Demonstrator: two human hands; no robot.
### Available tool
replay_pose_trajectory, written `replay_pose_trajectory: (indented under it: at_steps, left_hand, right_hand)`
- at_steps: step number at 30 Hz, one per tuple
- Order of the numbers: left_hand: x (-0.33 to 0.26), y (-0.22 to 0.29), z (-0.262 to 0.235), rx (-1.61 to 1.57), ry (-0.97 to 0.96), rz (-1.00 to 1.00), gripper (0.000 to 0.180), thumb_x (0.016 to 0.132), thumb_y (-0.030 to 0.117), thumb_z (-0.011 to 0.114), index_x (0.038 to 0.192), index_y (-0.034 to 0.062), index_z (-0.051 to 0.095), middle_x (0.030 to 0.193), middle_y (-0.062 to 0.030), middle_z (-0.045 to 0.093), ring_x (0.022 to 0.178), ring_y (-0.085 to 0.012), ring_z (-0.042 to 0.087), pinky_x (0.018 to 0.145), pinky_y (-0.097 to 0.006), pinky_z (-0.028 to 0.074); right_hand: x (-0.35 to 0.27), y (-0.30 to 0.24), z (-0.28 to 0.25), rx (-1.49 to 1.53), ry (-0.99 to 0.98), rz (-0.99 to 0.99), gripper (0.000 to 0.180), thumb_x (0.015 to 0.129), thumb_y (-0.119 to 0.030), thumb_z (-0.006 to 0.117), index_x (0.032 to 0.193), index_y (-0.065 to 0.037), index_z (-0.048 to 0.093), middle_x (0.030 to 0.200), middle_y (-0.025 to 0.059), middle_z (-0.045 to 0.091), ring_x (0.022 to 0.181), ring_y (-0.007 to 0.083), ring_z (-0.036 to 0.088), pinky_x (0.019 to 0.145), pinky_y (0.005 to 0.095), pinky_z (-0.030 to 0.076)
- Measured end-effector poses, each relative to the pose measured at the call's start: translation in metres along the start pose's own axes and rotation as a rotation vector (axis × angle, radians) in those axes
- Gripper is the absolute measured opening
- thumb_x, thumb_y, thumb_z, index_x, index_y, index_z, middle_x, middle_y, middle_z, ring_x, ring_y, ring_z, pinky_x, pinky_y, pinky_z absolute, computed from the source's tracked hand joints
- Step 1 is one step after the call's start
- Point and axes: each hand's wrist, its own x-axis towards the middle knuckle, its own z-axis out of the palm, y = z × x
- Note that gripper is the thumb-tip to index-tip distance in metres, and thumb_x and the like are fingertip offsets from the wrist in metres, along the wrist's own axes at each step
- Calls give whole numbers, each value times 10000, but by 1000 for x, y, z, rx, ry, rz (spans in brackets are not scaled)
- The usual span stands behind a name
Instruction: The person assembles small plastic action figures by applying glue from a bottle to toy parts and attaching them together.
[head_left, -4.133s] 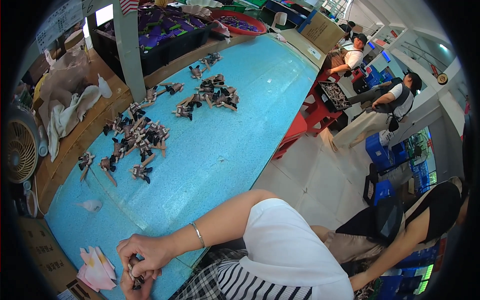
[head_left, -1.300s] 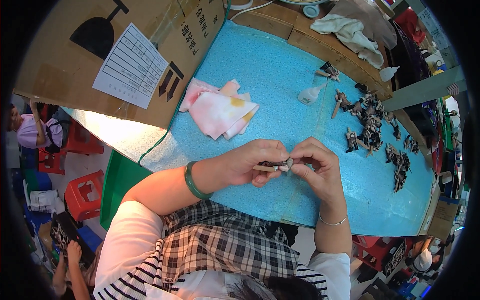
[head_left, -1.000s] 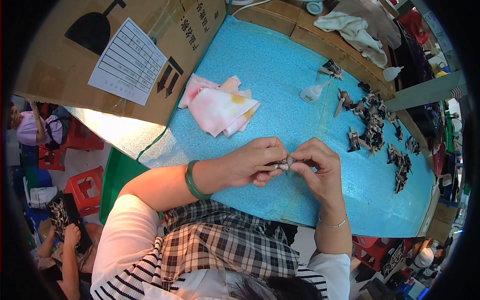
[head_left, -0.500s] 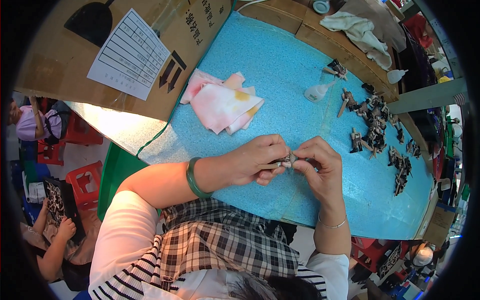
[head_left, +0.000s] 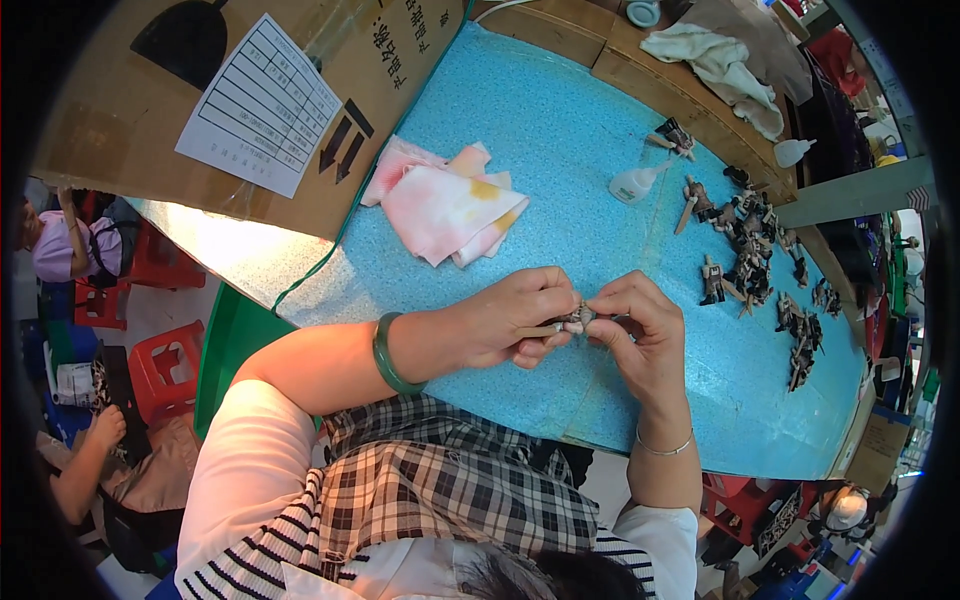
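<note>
Both hands meet above the near edge of the blue table (head_left: 560, 130). The left hand (head_left: 510, 318) and right hand (head_left: 640, 330) each have fingers closed on a small dark part (head_left: 577, 318), pinched between the fingertips; its exact shape is hard to make out. A pink cloth (head_left: 445, 200) lies beyond the hands, near a cardboard box (head_left: 120, 110). More dark parts (head_left: 750, 250) lie scattered to the right, well apart.

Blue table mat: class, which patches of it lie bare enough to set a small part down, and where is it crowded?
Bare: the blue mat between the pink cloth and the small white bottle, and the stretch right of the right hand, short of the far edge. Crowded: the dark small figures along the wooden edge, and around the left hand.
</note>
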Motion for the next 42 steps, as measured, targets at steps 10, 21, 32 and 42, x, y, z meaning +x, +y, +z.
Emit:
replay_pose_trajectory:
  at_steps: [10,21,32,42]
  left_hand:
    - [3,0,-1,6,-12,-3,179,927,237,487,880,72,437,678,-33,470,448,-66,339,393,-222,287]
    - [2,-2,-5,-4,-29,8,211,926,261,507,889,66,437,662,-30,481,441,-76,371,399,-231,309]
    - [4,-2,-6,-18,-43,4,187,928,246,496,887,74,437,651,-24,474,440,-73,367,400,-227,307]
    - [4,-3,-5,-19,-32,-3,178,928,236,492,877,74,438,656,-26,477,438,-73,366,396,-225,296]
  right_hand:
    - [0,0,-2,4,-5,0,160,703,-22,735,842,-23,657,808,51,600,692,112,584,521,206,456]
    - [1,-2,0,32,-11,4,168,706,-8,730,855,-19,655,813,52,595,691,104,581,517,199,456]
    - [1,-1,-1,31,-8,14,172,696,-3,730,849,-24,654,808,48,595,690,104,577,514,202,450]
    - [1,-2,-1,25,-5,7,172,690,-3,735,842,-32,659,794,40,593,674,99,564,497,204,424]
